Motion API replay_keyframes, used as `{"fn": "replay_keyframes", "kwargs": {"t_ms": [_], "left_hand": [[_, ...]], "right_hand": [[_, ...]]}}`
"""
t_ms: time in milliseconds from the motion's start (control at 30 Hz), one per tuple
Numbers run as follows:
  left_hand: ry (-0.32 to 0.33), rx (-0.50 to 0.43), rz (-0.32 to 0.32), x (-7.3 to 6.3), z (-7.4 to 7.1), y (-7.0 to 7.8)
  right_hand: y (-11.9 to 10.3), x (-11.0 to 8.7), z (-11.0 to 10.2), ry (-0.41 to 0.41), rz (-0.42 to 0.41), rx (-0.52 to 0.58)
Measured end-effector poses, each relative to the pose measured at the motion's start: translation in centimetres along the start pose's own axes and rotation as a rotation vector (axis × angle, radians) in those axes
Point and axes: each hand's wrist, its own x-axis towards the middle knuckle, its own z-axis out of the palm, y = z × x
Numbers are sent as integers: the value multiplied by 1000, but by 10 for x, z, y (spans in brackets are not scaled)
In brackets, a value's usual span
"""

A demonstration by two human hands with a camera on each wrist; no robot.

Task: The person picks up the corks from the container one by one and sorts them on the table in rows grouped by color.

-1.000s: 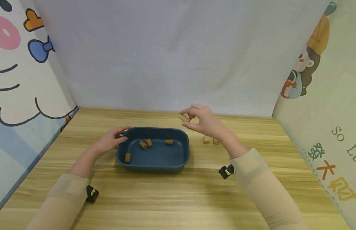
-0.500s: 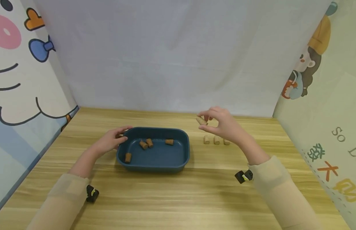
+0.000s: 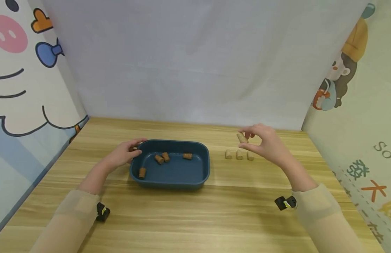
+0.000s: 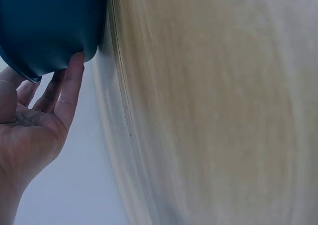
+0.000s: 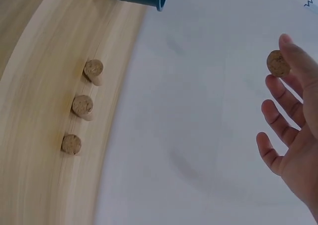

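My right hand [image 3: 266, 142] pinches a cork [image 3: 242, 138] between thumb and fingertips, held above the table to the right of a dark blue tub [image 3: 170, 184]. In the right wrist view the cork's round end [image 5: 277, 64] faces the camera. Below that hand, three pale corks stand in a row, the middle cork [image 3: 239, 154] among them. My left hand [image 3: 123, 154] grips the tub's left end, thumb over the rim; the left wrist view has its fingers [image 4: 72, 88] against the outer wall. Inside the tub lie several browner corks, one [image 3: 187, 156] near the right end.
The wood-grain table [image 3: 183, 221] runs back to a pale hanging cloth [image 3: 189, 63]. Printed cartoon panels stand at both sides, the left panel [image 3: 28, 109] and the right panel [image 3: 356, 140]. Black wrist cameras sit at both cuffs.
My right hand has carried the pinched cork rightward from over the tub's right edge to above the cork row, uncovering all three corks. The left hand stays on the tub.
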Motion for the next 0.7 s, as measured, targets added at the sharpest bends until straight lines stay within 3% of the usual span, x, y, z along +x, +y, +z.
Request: {"fn": "replay_keyframes", "kwargs": {"t_ms": [267, 467, 700], "left_hand": [[-6, -1, 0, -2, 0, 4], [-1, 10, 3, -4, 1, 8], [-3, 4, 5, -4, 1, 8]], "right_hand": [[17, -24, -6, 3, 142, -31], [29, -39, -3, 14, 202, -67], [43, -51, 1, 8, 310, -46]]}}
